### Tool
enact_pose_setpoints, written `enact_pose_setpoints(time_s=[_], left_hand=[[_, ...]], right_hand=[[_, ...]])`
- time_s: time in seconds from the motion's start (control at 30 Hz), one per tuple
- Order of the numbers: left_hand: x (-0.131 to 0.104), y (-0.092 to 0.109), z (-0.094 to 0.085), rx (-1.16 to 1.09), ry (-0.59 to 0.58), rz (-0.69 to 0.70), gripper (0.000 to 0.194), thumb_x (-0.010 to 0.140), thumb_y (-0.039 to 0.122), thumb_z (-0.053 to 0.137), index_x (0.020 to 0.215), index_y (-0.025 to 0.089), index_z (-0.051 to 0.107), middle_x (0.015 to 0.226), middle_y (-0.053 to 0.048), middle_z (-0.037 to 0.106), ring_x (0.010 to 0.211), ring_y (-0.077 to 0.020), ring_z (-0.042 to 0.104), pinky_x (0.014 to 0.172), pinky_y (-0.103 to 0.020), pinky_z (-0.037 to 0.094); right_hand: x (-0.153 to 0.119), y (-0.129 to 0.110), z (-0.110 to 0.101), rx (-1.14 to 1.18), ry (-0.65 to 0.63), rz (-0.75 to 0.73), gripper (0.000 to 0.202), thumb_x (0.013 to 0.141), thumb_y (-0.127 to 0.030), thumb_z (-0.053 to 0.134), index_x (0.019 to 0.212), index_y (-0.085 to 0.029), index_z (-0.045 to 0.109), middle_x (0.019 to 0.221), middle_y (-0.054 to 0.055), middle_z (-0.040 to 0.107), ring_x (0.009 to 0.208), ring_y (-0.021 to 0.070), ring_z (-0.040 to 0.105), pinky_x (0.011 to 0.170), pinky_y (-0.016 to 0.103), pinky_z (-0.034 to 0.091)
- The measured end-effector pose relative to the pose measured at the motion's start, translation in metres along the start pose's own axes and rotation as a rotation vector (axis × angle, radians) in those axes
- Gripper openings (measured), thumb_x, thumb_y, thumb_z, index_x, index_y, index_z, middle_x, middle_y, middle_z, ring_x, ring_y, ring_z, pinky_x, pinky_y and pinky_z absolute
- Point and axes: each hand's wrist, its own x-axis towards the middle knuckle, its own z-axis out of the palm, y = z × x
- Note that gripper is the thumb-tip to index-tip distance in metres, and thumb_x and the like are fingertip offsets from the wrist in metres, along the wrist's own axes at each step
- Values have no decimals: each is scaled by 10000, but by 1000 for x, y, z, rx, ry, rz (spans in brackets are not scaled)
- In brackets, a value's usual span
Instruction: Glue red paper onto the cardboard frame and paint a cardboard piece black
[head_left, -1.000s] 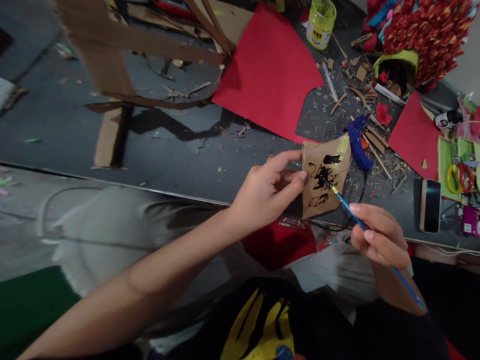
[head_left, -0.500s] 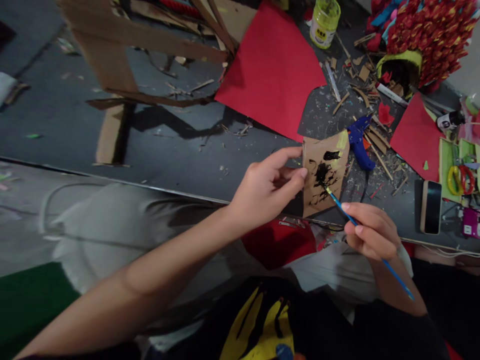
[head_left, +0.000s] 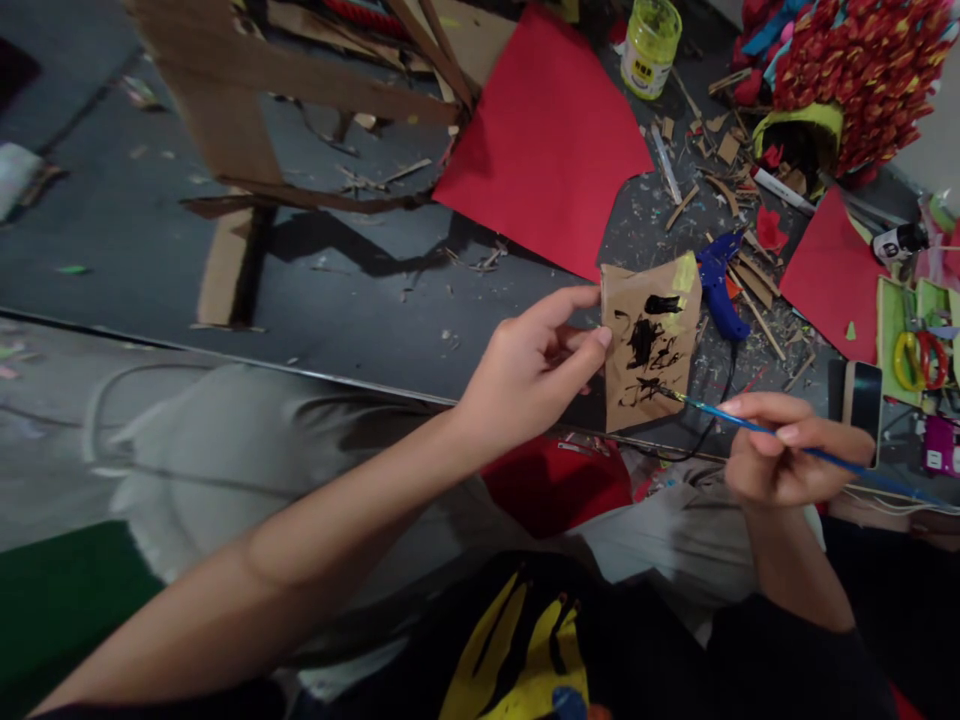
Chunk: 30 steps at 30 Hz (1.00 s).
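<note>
A small piece of brown cardboard (head_left: pixel 615 385), marked with black paint strokes and a yellow smear, is at the table's front edge. My left hand (head_left: pixel 536 360) grips its left edge between thumb and fingers. In my right hand (head_left: pixel 799 450) is a thin blue paintbrush (head_left: pixel 724 413), pinched near its front part. The brush's tip touches the lower black marks on the cardboard, and its handle slants off to the right. A blue glue gun (head_left: pixel 721 285) lies just right of the cardboard.
Red paper (head_left: pixel 544 150) lies behind the cardboard. A cardboard frame (head_left: pixel 337 85) stands at left. A yellow paint jar (head_left: pixel 650 50), cardboard scraps, a phone (head_left: pixel 862 410), a small black-and-white bottle (head_left: pixel 900 242) and scissors (head_left: pixel 922 360) are around the right side.
My right hand has moved right and the brush lies flatter. Its tip has gone from the middle black patch to the lower strokes. The cardboard is tilted slightly differently in my left hand.
</note>
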Motion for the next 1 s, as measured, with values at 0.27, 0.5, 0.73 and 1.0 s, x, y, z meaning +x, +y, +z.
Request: enact_pose_setpoints(time_s=[0.27, 0.5, 0.73, 1.0], left_hand=[[-4, -1, 2, -20, -63, -1, 325, 823, 331, 522, 1099, 161, 541, 624, 13, 650, 509, -113, 605, 436, -177, 499], [-1, 3, 1, -114, -40, -44, 326, 798, 312, 539, 1083, 153, 541, 640, -2, 663, 534, -131, 634, 410, -178, 503], [1, 4, -1, -91, 23, -40, 322, 803, 364, 558, 1052, 160, 548, 612, 10, 638, 515, -126, 625, 420, -189, 514], [1, 2, 2, -124, -5, -60, 325, 805, 355, 553, 1067, 162, 539, 606, 17, 642, 509, -119, 621, 426, -182, 515]], right_hand=[[6, 5, 11, 120, 138, 105, 118, 843, -217, 576, 880, -217, 463, 709, -30, 652, 566, 104, 629, 478, 220, 513], [5, 16, 6, 11, 134, 88, 133, 859, -265, 559, 876, -228, 433, 700, -36, 652, 551, 103, 622, 475, 223, 513], [14, 23, 0, 42, 211, 68, 138, 851, -253, 569, 865, -222, 435, 691, -58, 622, 561, 93, 614, 484, 217, 517], [13, 11, 4, 65, 281, 77, 132, 838, -258, 589, 871, -231, 464, 692, -54, 641, 511, 91, 599, 461, 221, 521]])
